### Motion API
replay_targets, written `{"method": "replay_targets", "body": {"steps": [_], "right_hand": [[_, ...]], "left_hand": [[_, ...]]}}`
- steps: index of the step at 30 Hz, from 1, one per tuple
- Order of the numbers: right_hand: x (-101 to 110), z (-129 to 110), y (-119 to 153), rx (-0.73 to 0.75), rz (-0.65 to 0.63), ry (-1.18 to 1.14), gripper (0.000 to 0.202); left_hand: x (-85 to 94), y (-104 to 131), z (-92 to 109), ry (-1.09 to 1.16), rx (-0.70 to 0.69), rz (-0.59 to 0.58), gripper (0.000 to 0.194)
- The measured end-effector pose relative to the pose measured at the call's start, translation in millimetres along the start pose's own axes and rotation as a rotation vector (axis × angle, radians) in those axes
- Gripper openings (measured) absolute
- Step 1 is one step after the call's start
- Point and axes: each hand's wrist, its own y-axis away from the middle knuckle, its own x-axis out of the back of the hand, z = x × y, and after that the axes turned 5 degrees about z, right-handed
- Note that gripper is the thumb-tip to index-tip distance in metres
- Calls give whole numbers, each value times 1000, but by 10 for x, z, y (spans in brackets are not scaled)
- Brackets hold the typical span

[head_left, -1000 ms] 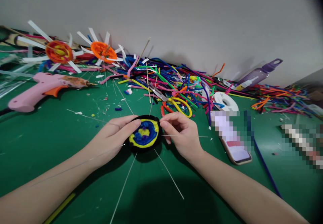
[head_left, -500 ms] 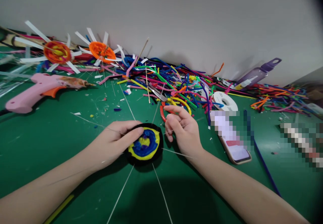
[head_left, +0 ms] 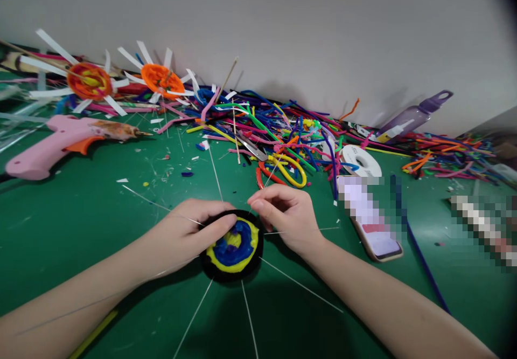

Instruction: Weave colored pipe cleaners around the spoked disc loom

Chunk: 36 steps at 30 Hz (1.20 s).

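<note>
My left hand (head_left: 197, 224) grips the left edge of a round disc (head_left: 253, 251) made of coiled pipe cleaners, with a black rim, a yellow ring and a blue and yellow middle. Its thumb lies on top of the disc; the other fingers are hidden beneath. Thin clear strands (head_left: 301, 285) stick out from the rim all around, like spokes. At the disc's upper right, my right hand (head_left: 288, 216) pinches one strand between thumb and forefinger, close to the rim. Another strand passes by the right hand's lower fingers.
A pink glue gun (head_left: 52, 143) lies at left. Two orange discs with white strips (head_left: 162, 81) stand behind it. Loose pipe cleaners (head_left: 258, 122) pile along the wall, with red-and-yellow-handled scissors (head_left: 288, 170), a white spool (head_left: 374, 166) and a purple bottle (head_left: 418, 114). A phone (head_left: 383, 246) lies at right.
The disc has come slightly nearer and turned a little in my left hand. My right hand has moved left to the rim, its fingers now closed on a strand.
</note>
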Motion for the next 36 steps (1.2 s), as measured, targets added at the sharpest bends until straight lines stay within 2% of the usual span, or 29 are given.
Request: {"method": "replay_targets", "body": {"steps": [7,20,27,30,36], "right_hand": [[0,16,-1,-19,9,26,22],[-2,10,11,-3,-4,-7,16],[13,-14,26,-9,-54,-32,21],[29,4,28,-28,-64,-78,27],[35,4,17,-41,-104,-47,23]], "left_hand": [[6,-5,0,12,7,23,38],[-16,10,48,80,34,66,33],[-8,16,27,101,42,35,32],[-4,27,28,71,-14,3,31],[-25,32,50,-101,-307,-132,23]]}}
